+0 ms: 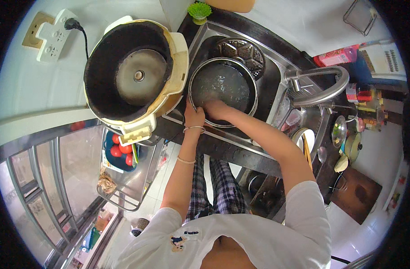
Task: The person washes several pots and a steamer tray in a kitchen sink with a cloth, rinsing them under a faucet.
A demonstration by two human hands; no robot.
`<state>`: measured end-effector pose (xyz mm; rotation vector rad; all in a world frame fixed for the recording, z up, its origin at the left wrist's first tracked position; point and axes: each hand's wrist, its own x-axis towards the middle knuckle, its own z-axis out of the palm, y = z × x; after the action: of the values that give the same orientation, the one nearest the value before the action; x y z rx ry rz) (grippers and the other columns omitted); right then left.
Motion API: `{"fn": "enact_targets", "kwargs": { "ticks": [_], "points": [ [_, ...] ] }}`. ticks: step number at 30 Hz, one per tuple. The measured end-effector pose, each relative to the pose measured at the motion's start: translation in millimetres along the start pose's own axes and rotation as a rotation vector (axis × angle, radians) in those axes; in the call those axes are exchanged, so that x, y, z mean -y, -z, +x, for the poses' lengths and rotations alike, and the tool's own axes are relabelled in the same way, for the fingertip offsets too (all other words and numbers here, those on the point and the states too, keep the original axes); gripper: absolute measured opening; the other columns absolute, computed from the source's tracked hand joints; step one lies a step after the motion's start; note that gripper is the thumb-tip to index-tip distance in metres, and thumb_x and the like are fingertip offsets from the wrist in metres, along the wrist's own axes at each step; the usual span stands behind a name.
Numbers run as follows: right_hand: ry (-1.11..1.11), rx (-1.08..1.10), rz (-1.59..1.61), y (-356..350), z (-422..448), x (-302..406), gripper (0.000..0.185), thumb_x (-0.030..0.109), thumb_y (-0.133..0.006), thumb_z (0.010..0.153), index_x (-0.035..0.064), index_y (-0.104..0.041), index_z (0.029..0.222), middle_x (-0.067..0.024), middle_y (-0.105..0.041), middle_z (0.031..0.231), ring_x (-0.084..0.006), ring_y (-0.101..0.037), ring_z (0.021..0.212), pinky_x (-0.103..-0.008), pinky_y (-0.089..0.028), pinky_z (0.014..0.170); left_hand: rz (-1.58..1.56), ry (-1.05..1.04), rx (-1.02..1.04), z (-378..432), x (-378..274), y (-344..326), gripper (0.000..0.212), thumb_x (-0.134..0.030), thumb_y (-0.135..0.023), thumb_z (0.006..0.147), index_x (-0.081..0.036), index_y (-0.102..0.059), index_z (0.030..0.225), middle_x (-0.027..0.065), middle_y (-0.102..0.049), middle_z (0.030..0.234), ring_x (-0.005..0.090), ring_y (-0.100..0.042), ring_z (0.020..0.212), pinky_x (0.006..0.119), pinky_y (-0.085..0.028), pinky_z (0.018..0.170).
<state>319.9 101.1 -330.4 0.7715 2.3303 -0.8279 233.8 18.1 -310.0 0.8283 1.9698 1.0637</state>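
Before me, a round metal pot [223,80] with water in it stands in the dark basin of the sink [269,97]. My left hand [195,116] grips the near-left part of its rim, thumb over the edge. My right hand [215,108] reaches down inside the pot near the same side; its fingers are hidden in the cloudy water, so what they touch cannot be told. Behind the pot, a round metal disc with openings [240,50] leans in the basin. Close on the left sits the body of an electric cooker [178,67], lidless, its round heating plate [141,77] showing.
A curved faucet [326,101] rises right of the basin. Bowls [304,136] with chopsticks stand in the right sink part. Left and lower, a metal cart [134,186] holds a blue tray of tomatoes [116,151]. A power strip [55,37] is on the wall. A green plant-like ornament [199,12] stands behind.
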Motion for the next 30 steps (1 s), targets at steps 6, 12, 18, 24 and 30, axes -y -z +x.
{"fn": "enact_targets", "kwargs": {
  "ticks": [6, 12, 18, 24, 30],
  "points": [
    [-0.206, -0.418, -0.324, 17.9, 1.3, -31.3, 0.036, 0.012, -0.051, 0.072, 0.0081, -0.051, 0.108, -0.0144, -0.052, 0.108, -0.0301, -0.048, 0.103, -0.0386, -0.039, 0.084, 0.009, -0.070, -0.041, 1.2, -2.4, 2.0, 0.055, -0.005, -0.043, 0.067, 0.003, -0.034, 0.121, 0.0255, -0.045, 0.114, 0.0365, -0.044, 0.107, 0.036, -0.033, 0.092],
    [-0.413, 0.016, -0.330, -15.6, -4.7, -24.9, 0.040, 0.019, -0.049, 0.076, 0.0099, -0.049, 0.116, -0.0119, -0.045, 0.121, -0.0290, -0.040, 0.112, -0.0472, -0.036, 0.086, 0.045, -0.092, -0.051, 4.5, 10.4, 2.2, 0.054, -0.001, -0.040, 0.068, 0.002, -0.032, 0.121, 0.0257, -0.045, 0.114, 0.0372, -0.044, 0.105, 0.037, -0.035, 0.090],
    [0.238, 0.369, -0.194, -2.4, -6.5, -6.6, 0.028, 0.013, -0.044, 0.074, -0.0012, -0.060, 0.091, -0.0217, -0.058, 0.093, -0.0340, -0.057, 0.082, -0.0415, -0.044, 0.071, 0.048, -0.016, -0.039, 3.0, 3.6, 1.8, 0.056, -0.003, -0.041, 0.068, 0.001, -0.031, 0.123, 0.0257, -0.045, 0.114, 0.0374, -0.045, 0.105, 0.037, -0.035, 0.089],
    [0.123, -0.235, 0.461, -17.5, -20.1, -8.9, 0.026, 0.015, -0.045, 0.075, -0.0006, -0.059, 0.090, -0.0208, -0.059, 0.086, -0.0342, -0.057, 0.079, -0.0408, -0.044, 0.069, 0.030, -0.014, 0.001, 1.9, -2.6, -4.9, 0.057, -0.004, -0.042, 0.068, 0.000, -0.030, 0.124, 0.0253, -0.045, 0.114, 0.0370, -0.044, 0.106, 0.037, -0.034, 0.091],
    [0.148, -0.539, 0.558, -3.2, -130.2, 20.1, 0.025, -0.001, -0.046, 0.072, 0.0027, -0.055, 0.094, -0.0166, -0.056, 0.092, -0.0340, -0.052, 0.089, -0.0401, -0.040, 0.081, 0.032, -0.007, -0.007, 3.4, -4.5, 2.2, 0.055, -0.001, -0.042, 0.068, 0.003, -0.032, 0.122, 0.0246, -0.045, 0.115, 0.0360, -0.044, 0.107, 0.036, -0.033, 0.092]
  ]
}}
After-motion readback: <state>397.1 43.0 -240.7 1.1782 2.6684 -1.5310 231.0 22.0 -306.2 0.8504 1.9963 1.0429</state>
